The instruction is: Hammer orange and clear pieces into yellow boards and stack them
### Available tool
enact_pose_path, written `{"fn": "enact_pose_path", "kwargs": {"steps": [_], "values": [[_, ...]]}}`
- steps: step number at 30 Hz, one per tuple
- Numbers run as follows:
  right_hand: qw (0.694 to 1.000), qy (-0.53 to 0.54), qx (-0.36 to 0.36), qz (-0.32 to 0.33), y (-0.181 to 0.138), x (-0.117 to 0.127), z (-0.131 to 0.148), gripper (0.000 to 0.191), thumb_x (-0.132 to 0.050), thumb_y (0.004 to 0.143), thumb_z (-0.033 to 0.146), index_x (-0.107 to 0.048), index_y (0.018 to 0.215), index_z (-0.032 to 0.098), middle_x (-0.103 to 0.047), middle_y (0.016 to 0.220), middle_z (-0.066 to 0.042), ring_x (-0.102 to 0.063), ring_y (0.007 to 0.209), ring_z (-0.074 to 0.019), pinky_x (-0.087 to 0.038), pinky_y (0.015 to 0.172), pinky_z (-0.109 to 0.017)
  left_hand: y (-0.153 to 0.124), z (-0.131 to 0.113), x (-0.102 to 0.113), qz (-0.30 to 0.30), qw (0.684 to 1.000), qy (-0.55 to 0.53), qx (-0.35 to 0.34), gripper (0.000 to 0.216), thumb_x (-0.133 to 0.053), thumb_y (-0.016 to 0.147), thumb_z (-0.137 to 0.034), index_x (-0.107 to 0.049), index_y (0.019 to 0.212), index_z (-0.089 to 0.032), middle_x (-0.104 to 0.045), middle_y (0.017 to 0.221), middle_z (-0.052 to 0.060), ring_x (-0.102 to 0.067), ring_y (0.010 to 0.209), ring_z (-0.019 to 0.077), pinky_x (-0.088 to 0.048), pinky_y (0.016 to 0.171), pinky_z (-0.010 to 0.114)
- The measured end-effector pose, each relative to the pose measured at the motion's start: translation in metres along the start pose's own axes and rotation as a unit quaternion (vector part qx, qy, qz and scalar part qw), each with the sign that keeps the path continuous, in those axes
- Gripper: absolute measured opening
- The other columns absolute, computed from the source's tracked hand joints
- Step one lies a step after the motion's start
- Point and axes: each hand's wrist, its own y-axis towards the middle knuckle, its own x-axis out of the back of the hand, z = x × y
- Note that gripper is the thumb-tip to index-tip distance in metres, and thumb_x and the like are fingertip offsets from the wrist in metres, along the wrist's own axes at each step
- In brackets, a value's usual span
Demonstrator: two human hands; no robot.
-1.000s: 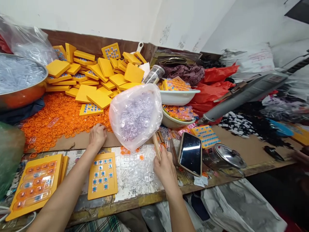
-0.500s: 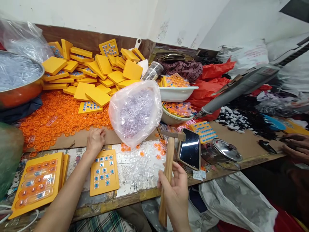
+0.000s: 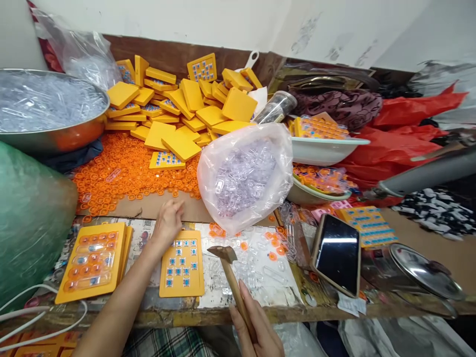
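My right hand (image 3: pixel 256 327) grips the wooden handle of a small hammer (image 3: pixel 228 270) at the bench's front edge; the metal head hangs just right of a yellow plate (image 3: pixel 182 270) set with small blue squares. My left hand (image 3: pixel 168 222) rests at the top edge of that plate, fingers curled toward the heap of orange rings (image 3: pixel 122 178); what it holds, if anything, is hidden. Loose clear and orange pieces (image 3: pixel 256 255) lie scattered on the bench to the right of the plate. A clear bag of transparent pieces (image 3: pixel 245 173) stands just behind them.
A filled yellow plate (image 3: pixel 92 260) lies at left, beside a green bag (image 3: pixel 29 218). Behind are a pile of yellow plates (image 3: pixel 186 109), a metal basin of clear parts (image 3: pixel 48 111), two white bowls (image 3: pixel 323 148), a phone (image 3: pixel 336 253), a steel lid (image 3: pixel 424 270) and red bags (image 3: pixel 409 124).
My right hand drew the hammer out from under the bag, lifted it, and brought its head down beside the blue-square plate. The view swung left. My left hand stayed at the plate's top.
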Motion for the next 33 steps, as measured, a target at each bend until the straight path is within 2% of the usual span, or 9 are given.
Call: {"fn": "enact_pose_path", "kwargs": {"steps": [3,7,11,16,19,22,26,30,33], "values": [[1.0,-0.009,0.02,0.009,0.009,0.0,0.006,0.056,-0.05,0.095,0.023,-0.035,0.148,0.031,-0.063,0.131,-0.005,-0.064,0.116,-0.0219,-0.056,0.091,-0.028,-0.034,-0.016,0.007,0.05,0.994,-0.072,-0.067,0.042,-0.044,0.091,-0.015,-0.056,0.131,-0.02,-0.067,0.099,0.007,-0.062,0.093,0.0198,-0.053,0.085,0.035],[0.998,-0.007,0.065,0.016,0.026,0.0,0.018,0.058,-0.049,0.096,0.02,-0.031,0.15,0.032,-0.066,0.121,-0.007,-0.067,0.106,-0.0185,-0.056,0.087,-0.026,-0.062,-0.025,0.0,0.076,0.982,-0.128,-0.116,0.047,-0.042,0.092,-0.014,-0.047,0.138,-0.021,-0.068,0.097,0.009,-0.063,0.091,0.0221,-0.053,0.083,0.039],[0.996,-0.014,0.066,0.061,0.037,0.001,0.029,0.055,-0.047,0.097,0.019,-0.034,0.149,0.031,-0.068,0.105,-0.006,-0.07,0.086,-0.0135,-0.056,0.076,-0.019,-0.063,-0.019,-0.007,0.058,0.983,-0.144,-0.101,0.053,-0.044,0.091,-0.012,-0.042,0.142,-0.023,-0.069,0.096,0.007,-0.063,0.091,0.0214,-0.054,0.083,0.038],[0.995,-0.015,0.09,0.038,0.04,0.008,0.035,0.061,-0.046,0.096,0.014,-0.028,0.151,0.034,-0.066,0.104,-0.006,-0.07,0.085,-0.0123,-0.055,0.074,-0.018,-0.062,-0.015,-0.008,0.043,0.983,-0.165,-0.062,0.055,-0.05,0.089,-0.013,-0.041,0.142,-0.024,-0.07,0.097,0.005,-0.064,0.094,0.02,-0.054,0.086,0.037],[0.995,-0.043,0.056,0.076,0.04,0.009,0.035,0.055,-0.044,0.097,0.017,-0.034,0.149,0.033,-0.069,0.097,-0.004,-0.07,0.074,-0.0113,-0.056,0.069,-0.017,-0.065,-0.015,-0.009,0.039,0.983,-0.177,-0.038,0.054,-0.051,0.088,-0.014,-0.044,0.14,-0.023,-0.071,0.095,0.005,-0.065,0.093,0.0195,-0.055,0.087,0.037],[0.996,-0.034,0.03,0.076,0.04,0.008,0.028,0.051,-0.046,0.097,0.022,-0.039,0.147,0.031,-0.071,0.106,-0.005,-0.072,0.09,-0.0137,-0.057,0.078,-0.019,-0.066,-0.014,-0.008,0.045,0.98,-0.192,-0.015,0.052,-0.054,0.088,-0.018,-0.046,0.139,-0.022,-0.072,0.095,0.005,-0.067,0.093,0.0193,-0.055,0.088,0.037],[1.0,0.02,-0.003,0.002,0.039,0.004,0.014,0.053,-0.051,0.094,0.023,-0.041,0.146,0.029,-0.058,0.138,-0.005,-0.058,0.124,-0.0205,-0.05,0.1,-0.03,-0.046,-0.01,-0.001,-0.006,0.991,-0.131,0.003,0.037,-0.058,0.087,-0.025,-0.062,0.124,-0.02,-0.071,0.11,0.009,-0.065,0.104,0.0228,-0.052,0.096,0.041],[0.997,0.065,-0.039,-0.001,0.034,-0.005,0.008,0.049,-0.054,0.093,0.027,-0.047,0.142,0.026,-0.054,0.142,-0.004,-0.055,0.127,-0.0231,-0.048,0.103,-0.034,0.003,0.001,-0.004,-0.105,0.991,-0.055,0.057,0.03,-0.047,0.089,-0.018,-0.069,0.108,-0.016,-0.062,0.123,0.016,-0.053,0.119,0.0303,-0.043,0.104,0.05],[0.996,0.079,-0.048,-0.018,0.024,-0.02,0.008,0.043,-0.053,0.093,0.032,-0.055,0.136,0.027,-0.059,0.136,-0.003,-0.057,0.124,-0.0241,-0.05,0.101,-0.034,0.035,0.009,-0.013,-0.12,0.988,-0.055,0.082,0.028,-0.047,0.084,-0.013,-0.072,0.096,-0.017,-0.066,0.106,0.015,-0.057,0.108,0.031,-0.046,0.097,0.051]]}}
